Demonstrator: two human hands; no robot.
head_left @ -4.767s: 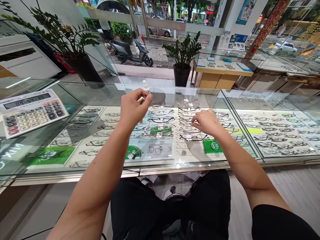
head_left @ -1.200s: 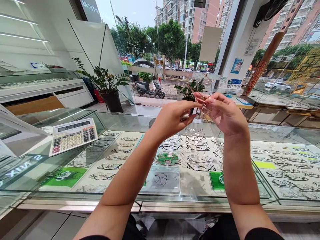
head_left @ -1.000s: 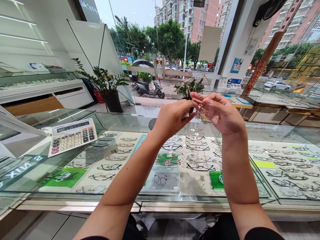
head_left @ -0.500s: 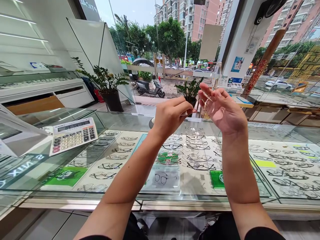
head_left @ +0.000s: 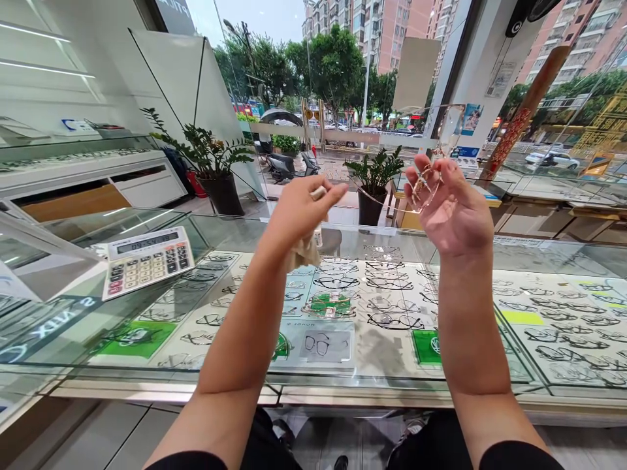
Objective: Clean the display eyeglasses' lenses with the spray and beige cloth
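Up high: glasses [head_left: 425,188] in right hand [head_left: 453,209], cloth [head_left: 302,251] in left hand [head_left: 298,210].

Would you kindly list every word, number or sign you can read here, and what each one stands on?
"NIX", mirrored, on the sign plate at the counter's left end.
"HONOR", mirrored, on the card inside the glass display case.
Calculator display: digits too blurred to read.
Green cards in the case: a round logo, no legible words.
Window posters and street signs: too small to read.
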